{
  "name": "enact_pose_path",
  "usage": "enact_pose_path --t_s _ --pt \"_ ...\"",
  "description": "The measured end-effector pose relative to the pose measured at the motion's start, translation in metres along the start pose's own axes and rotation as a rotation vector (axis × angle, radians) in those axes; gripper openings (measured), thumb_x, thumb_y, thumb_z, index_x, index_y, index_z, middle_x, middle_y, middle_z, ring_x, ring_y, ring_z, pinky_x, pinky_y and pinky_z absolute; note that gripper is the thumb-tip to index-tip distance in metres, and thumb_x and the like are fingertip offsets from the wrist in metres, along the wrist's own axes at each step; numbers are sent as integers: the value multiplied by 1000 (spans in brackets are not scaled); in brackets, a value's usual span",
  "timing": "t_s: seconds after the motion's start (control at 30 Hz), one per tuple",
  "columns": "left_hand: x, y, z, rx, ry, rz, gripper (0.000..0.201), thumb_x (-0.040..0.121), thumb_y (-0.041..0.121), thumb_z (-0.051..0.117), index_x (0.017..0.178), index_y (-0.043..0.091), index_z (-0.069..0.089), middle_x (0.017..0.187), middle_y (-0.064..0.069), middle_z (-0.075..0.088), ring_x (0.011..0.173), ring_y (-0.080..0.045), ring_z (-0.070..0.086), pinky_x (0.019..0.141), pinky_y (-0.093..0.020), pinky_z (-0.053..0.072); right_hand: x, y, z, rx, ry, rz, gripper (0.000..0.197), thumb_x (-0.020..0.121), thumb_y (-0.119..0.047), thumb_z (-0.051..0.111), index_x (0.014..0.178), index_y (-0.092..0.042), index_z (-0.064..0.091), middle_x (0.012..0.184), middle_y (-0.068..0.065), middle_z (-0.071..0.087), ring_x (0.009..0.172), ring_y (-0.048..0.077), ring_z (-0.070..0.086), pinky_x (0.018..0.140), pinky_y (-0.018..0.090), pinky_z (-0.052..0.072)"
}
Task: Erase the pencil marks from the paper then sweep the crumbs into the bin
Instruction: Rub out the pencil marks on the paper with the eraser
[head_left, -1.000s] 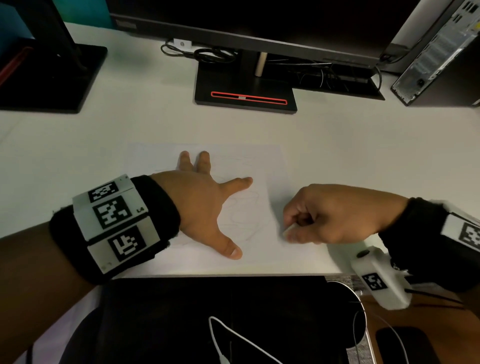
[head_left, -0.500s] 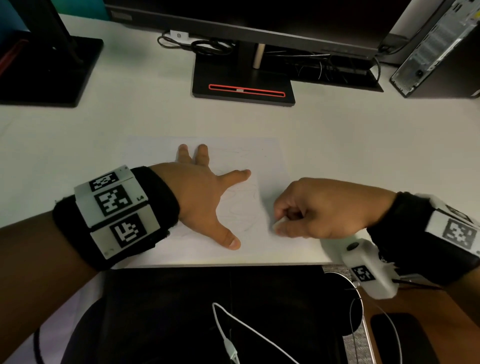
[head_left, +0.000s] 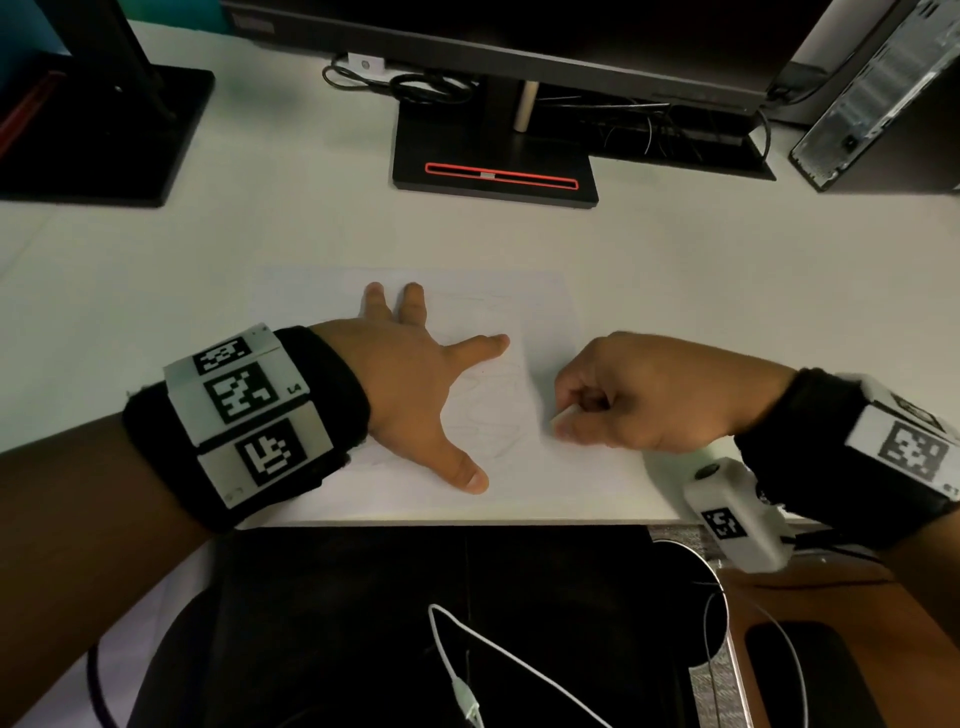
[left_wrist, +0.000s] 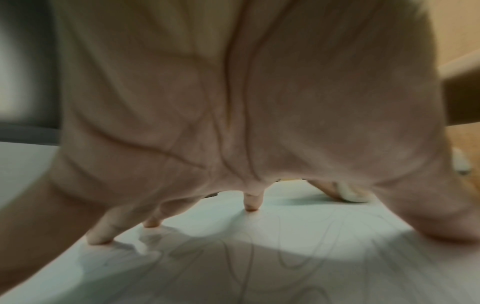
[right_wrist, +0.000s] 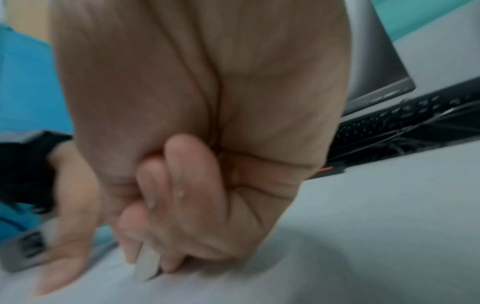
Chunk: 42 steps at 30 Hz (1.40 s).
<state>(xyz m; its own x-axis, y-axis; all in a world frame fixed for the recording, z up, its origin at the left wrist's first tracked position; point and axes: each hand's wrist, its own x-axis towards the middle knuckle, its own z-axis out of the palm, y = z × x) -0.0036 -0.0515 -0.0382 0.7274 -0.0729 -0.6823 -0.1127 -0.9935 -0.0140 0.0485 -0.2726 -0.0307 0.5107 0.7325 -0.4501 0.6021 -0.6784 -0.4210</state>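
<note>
A white sheet of paper (head_left: 322, 296) with faint pencil scribbles (head_left: 493, 410) lies on the white desk near its front edge. My left hand (head_left: 421, 384) presses flat on the sheet with fingers spread. In the left wrist view its fingertips (left_wrist: 250, 203) touch the paper (left_wrist: 298, 236), and curved pencil lines (left_wrist: 283, 259) run below them. My right hand (head_left: 639, 395) pinches a small white eraser (head_left: 563, 417) against the paper's right part. The eraser (right_wrist: 146, 265) shows blurred between thumb and fingers in the right wrist view. I see no bin and no crumbs.
A black monitor stand (head_left: 493, 166) with a red stripe stands behind the paper, with cables (head_left: 415, 83) beside it. Another dark stand (head_left: 104, 135) is at the far left, a computer case (head_left: 878, 98) at the far right. A white cable (head_left: 467, 654) hangs below the desk edge.
My right hand with the eraser has shifted back and forth by a small amount over the paper's right part. The left hand stays pressed in the same spot on the sheet.
</note>
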Motion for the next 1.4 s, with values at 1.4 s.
enact_pose_path --t_s 1.4 --pt "0 -1 1 -12 -18 9 132 52 94 62 139 62 -32 156 -17 -39 143 -50 -30 115 -69 21 19 0 -8 -32 75 13 27 94 -36 65 73 -19 66 56 -11 58 52 5 51 55 20 39"
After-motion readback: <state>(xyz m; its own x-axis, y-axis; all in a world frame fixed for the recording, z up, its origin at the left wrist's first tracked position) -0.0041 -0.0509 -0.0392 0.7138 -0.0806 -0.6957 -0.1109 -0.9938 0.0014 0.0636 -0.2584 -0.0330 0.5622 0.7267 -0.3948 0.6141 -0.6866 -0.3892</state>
